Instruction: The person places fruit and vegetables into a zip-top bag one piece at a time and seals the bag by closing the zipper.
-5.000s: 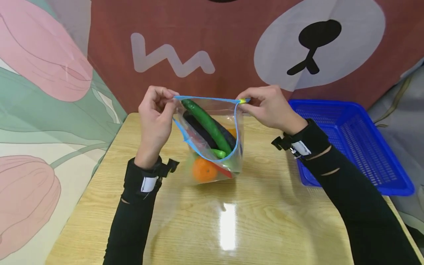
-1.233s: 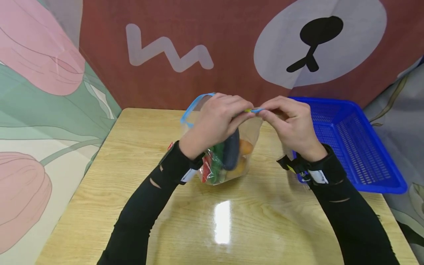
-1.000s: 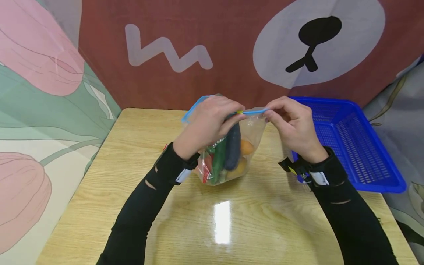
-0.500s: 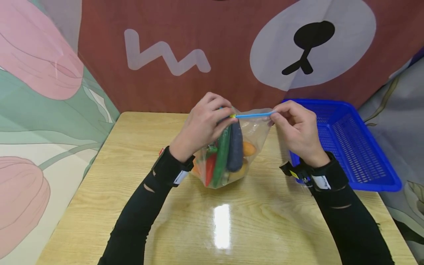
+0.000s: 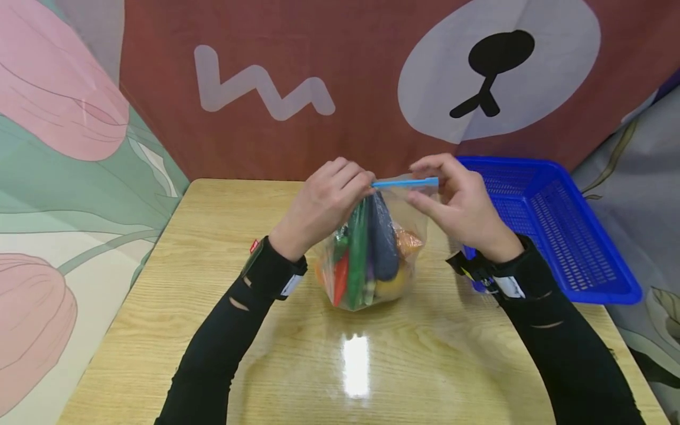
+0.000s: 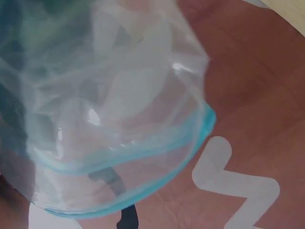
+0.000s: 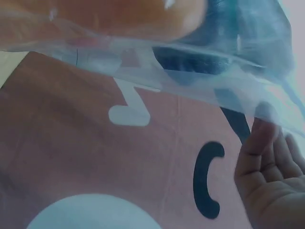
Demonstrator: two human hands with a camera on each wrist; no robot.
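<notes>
A clear zip bag point(image 5: 382, 301) with a blue closure strip point(image 5: 406, 183) stands on the table. Through its plastic show a cucumber point(image 5: 357, 254), a dark eggplant point(image 5: 383, 242), a red vegetable point(image 5: 340, 277), an orange fruit point(image 5: 408, 242) and a round yellow item point(image 5: 392, 288). My left hand point(image 5: 326, 203) pinches the strip near its middle; the yellow slider is hidden there. To the right of it, the strip lies in a straight line. My right hand point(image 5: 461, 198) is around the bag's right corner, thumb and fingers spread apart. In the left wrist view, part of the blue-rimmed mouth point(image 6: 157, 186) gapes.
A blue plastic basket point(image 5: 579, 248) stands at the table's right side, just beyond my right wrist. The wooden table point(image 5: 297, 366) runs up to a brown cloth backdrop point(image 5: 255, 147). A small red tag point(image 5: 254, 245) shows by my left wrist.
Both hands held the open mouth at its ends earlier. My left hand went to the right corner, then slid left along the strip with the yellow slider. My right fingers have since released the corner.
</notes>
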